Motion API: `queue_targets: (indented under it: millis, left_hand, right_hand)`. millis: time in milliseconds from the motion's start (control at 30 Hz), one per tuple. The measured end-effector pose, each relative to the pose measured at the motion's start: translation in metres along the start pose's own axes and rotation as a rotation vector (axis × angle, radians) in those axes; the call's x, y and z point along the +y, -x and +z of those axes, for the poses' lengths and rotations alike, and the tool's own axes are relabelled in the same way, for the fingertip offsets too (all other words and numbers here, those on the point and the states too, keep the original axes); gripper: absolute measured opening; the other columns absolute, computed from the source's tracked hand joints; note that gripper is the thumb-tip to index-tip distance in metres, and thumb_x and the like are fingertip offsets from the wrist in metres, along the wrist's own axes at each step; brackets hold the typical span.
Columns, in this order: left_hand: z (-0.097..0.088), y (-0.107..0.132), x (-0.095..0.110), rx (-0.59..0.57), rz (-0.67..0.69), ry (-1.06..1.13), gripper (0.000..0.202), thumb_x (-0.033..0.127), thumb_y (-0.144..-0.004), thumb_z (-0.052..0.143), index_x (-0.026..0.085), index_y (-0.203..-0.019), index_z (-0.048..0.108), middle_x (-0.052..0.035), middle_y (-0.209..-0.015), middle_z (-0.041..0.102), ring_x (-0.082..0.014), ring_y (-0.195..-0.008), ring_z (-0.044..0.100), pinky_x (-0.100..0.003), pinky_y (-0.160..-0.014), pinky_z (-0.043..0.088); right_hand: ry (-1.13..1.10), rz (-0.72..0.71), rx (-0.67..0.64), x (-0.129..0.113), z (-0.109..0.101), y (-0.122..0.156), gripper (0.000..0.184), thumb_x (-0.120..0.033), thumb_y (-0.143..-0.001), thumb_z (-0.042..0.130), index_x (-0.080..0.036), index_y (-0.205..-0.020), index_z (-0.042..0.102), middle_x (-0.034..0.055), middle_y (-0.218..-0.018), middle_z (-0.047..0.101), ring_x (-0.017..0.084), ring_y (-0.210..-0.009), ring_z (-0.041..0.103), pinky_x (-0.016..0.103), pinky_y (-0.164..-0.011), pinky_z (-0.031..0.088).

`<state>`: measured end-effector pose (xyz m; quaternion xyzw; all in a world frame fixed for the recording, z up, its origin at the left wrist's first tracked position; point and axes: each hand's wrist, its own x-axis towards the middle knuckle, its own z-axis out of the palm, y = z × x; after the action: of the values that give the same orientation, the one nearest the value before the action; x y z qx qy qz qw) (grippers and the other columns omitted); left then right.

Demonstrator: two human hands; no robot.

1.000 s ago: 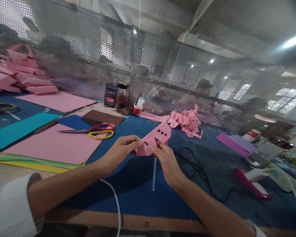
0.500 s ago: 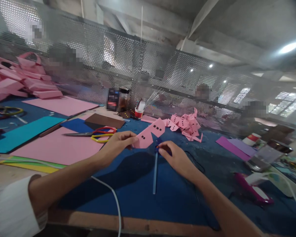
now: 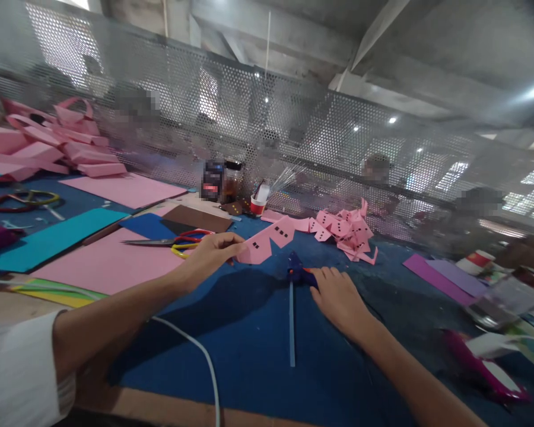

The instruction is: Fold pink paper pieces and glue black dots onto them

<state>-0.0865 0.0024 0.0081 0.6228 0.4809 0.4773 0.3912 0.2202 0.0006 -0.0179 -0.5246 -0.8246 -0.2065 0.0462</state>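
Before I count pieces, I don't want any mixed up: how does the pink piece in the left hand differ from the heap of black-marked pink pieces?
The pink piece is raised in the left hand; the heap lies on the blue work surface. The pink piece is single, its notched outline clear; the heap is several pieces overlapping. Both are pink with black squares.
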Motion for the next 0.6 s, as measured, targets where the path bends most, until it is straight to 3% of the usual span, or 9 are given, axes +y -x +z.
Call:
queue_targets:
  millis: [100, 267, 600]
  left_hand:
    - [-0.003, -0.003, -0.003, -0.005, -0.006, 0.006, 0.026, 0.043, -0.079, 0.067, 0.018, -0.083, 0.071, -0.0015, -0.075, 0.064, -0.0153, -0.069, 0.056, -0.026, -0.062, 0.046]
    - [-0.009, -0.005, -0.011, -0.009, -0.007, 0.042, 0.027, 0.045, -0.083, 0.065, 0.018, -0.087, 0.069, -0.0013, -0.075, 0.064, -0.0152, -0.07, 0.058, -0.026, -0.062, 0.046]
    - [-0.015, -0.001, -0.002, -0.006, 0.007, 0.2, 0.026, 0.041, -0.084, 0.066, 0.017, -0.075, 0.063, -0.001, -0.074, 0.06, -0.0128, -0.068, 0.056, -0.024, -0.059, 0.043]
  right_hand:
    - [0.041, -0.052, -0.022, 0.001, 0.008, -0.005, 0.03, -0.019, -0.092, 0.056, -0.017, -0.122, 0.06, 0.0107, -0.105, 0.066, 0.028, -0.096, 0.061, 0.04, -0.08, 0.04]
    - [0.078, -0.083, 0.066, -0.003, 0.017, -0.007, 0.043, -0.015, -0.091, 0.053, -0.017, -0.134, 0.054, 0.0101, -0.102, 0.062, 0.027, -0.093, 0.058, 0.039, -0.078, 0.038]
    - [-0.078, -0.013, 0.127, 0.003, 0.014, -0.001, 0.037, -0.033, -0.1, 0.05, -0.019, -0.135, 0.053, 0.0092, -0.101, 0.059, 0.027, -0.091, 0.059, 0.038, -0.08, 0.041]
